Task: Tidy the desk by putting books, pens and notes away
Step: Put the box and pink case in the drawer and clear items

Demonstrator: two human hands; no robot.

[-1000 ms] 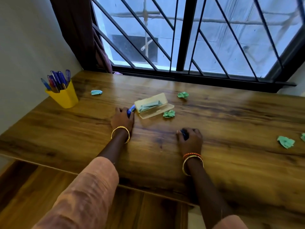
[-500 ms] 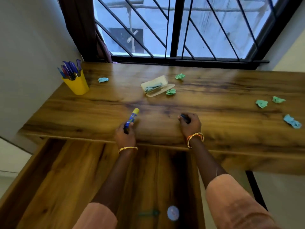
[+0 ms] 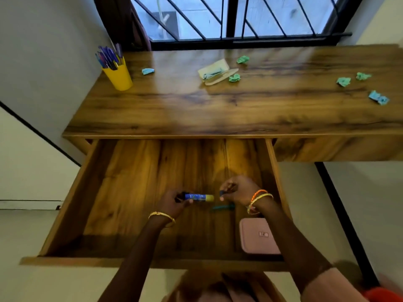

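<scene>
Far left on the desk point(image 3: 218, 110), a yellow cup point(image 3: 118, 76) holds a bunch of pens point(image 3: 108, 56); already stowed, we judge. Just right of it lies a blue crumpled note point(image 3: 148, 71).

Below the desk edge the drawer point(image 3: 72, 199) stands pulled out, and both hands are down inside it. Our left hand point(image 3: 171, 203) grips the dark end of a blue-and-yellow marker point(image 3: 198, 197). The marker's long axis runs left to right, nearly level, yellow end pointing toward the right hand point(image 3: 238, 190). The right hand's fingers are curled around a small dark piece, likely the cap, though blur keeps us from being sure. Yellow tip and that piece sit just apart, facing each other along the same line. That alignment is what the next move turns on, we judge: the two close together along the marker's axis, then the marker goes down. The left hand carries it, so the left is the nearer one for placing.

Under the right hand a teal pen-like thing point(image 3: 222, 207) lies on the drawer floor, also left to right. A pink case point(image 3: 257, 236) sits in the drawer's near right corner.

Back on the desk, mid-right: an open clear box point(image 3: 214, 70) with green crumpled notes point(image 3: 234, 78) beside it; more scraps point(image 3: 344, 81) far right, well away from both hands.
</scene>
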